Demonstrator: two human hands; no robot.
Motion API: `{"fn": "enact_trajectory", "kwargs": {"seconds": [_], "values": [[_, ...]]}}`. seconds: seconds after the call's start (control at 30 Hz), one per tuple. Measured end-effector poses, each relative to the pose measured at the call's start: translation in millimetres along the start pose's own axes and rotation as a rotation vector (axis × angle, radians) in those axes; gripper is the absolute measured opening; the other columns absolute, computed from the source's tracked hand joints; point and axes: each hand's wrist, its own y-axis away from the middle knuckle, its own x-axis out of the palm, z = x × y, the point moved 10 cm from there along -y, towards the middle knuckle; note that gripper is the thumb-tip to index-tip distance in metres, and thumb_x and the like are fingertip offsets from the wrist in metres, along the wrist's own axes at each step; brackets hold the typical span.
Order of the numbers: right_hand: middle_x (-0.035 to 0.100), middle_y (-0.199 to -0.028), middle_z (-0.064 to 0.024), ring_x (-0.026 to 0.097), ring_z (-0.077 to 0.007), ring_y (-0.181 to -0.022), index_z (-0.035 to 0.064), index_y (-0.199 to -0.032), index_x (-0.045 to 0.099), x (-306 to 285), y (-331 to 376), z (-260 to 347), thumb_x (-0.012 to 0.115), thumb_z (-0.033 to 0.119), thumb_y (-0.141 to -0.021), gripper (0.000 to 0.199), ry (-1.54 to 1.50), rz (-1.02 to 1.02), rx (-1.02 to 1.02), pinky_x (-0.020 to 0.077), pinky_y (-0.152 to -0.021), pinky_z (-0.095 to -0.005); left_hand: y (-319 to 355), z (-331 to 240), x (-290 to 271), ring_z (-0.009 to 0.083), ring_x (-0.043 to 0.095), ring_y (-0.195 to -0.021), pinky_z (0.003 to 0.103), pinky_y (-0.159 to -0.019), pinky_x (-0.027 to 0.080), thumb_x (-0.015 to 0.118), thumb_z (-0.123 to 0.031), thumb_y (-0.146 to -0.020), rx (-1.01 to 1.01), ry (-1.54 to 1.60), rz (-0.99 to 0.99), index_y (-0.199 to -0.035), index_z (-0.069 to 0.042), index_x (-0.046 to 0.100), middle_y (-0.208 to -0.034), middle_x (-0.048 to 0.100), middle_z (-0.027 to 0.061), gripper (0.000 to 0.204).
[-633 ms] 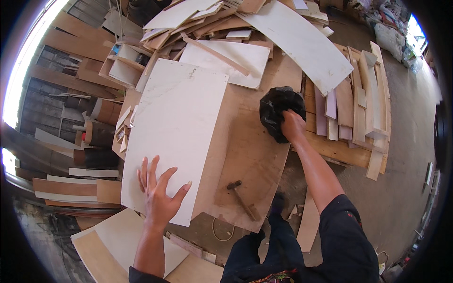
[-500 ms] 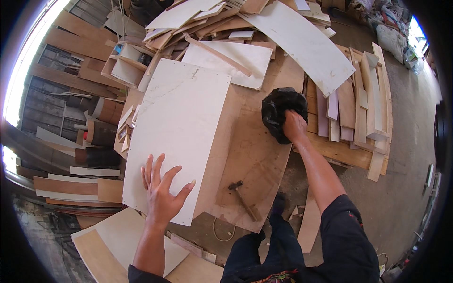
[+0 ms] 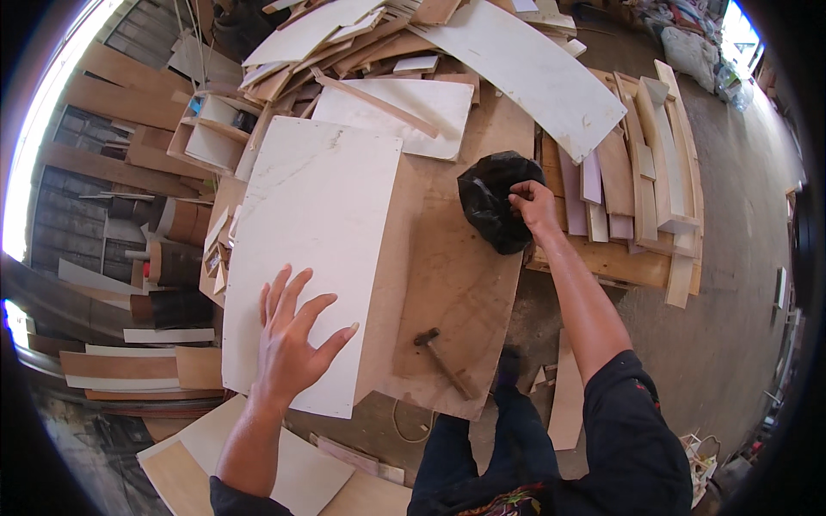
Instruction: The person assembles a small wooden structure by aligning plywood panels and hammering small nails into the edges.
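Left fingers (image 3: pixel 315 315) spread over white panel (image 3: pixel 318 211), right fingers (image 3: pixel 527 189) pinched at black bag (image 3: pixel 492 211), hammer (image 3: pixel 445 362) and boards (image 3: pixel 614 176) nearby

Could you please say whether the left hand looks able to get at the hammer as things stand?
Probably yes: the left hand is spread over the white board, seemingly empty, and the hammer lies uncovered to its right on the brown work surface, with nothing seen blocking the way.

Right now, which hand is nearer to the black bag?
Right. The right hand is at the right side of the black bag; the left hand is farther left, over the white board.
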Motion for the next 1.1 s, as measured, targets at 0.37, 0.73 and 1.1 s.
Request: {"fn": "enact_trajectory", "kwargs": {"seconds": [0.37,0.73,1.1], "values": [[0.07,-0.09,-0.003,0.064,-0.0107,-0.074,-0.0025,-0.111,0.072,46.2,57.3,67.9,0.068,0.002,-0.098,0.014,-0.195,0.085,-0.029,0.0539,-0.069,-0.0272,-89.3,96.9,-32.2,0.043,0.028,-0.156,0.057,-0.126,0.026,0.088,-0.047,-0.081,0.052,-0.155,-0.004,-0.146,-0.018,0.06,-0.164,0.038,0.0234,0.077],[0.066,-0.079,-0.0023,0.062,-0.0114,-0.067,0.0012,-0.093,0.066,118.2,83.3,94.3,0.071,0.015,-0.103,0.018,-0.272,0.08,0.005,0.0527,-0.062,-0.0272,-197.0,154.4,-10.8,0.045,0.027,-0.158,0.052,-0.125,0.032,0.089,-0.057,-0.074,-0.035,0.13,0.078,-0.157,-0.022,0.05,-0.171,0.021,0.0295,0.098],[0.078,-0.091,-0.0135,0.072,-0.0171,-0.079,-0.0048,-0.104,0.075,162.1,72.0,155.6,0.075,0.002,-0.09,0.016,0.1,0.155,-0.175,0.0579,-0.075,-0.0312,-200.5,152.4,-0.9,0.0407,0.049,-0.144,0.048,-0.12,0.041,0.097,-0.045,-0.061,-0.139,0.239,0.076,-0.155,-0.017,0.051,-0.162,0.04,0.0247,0.108]]}}
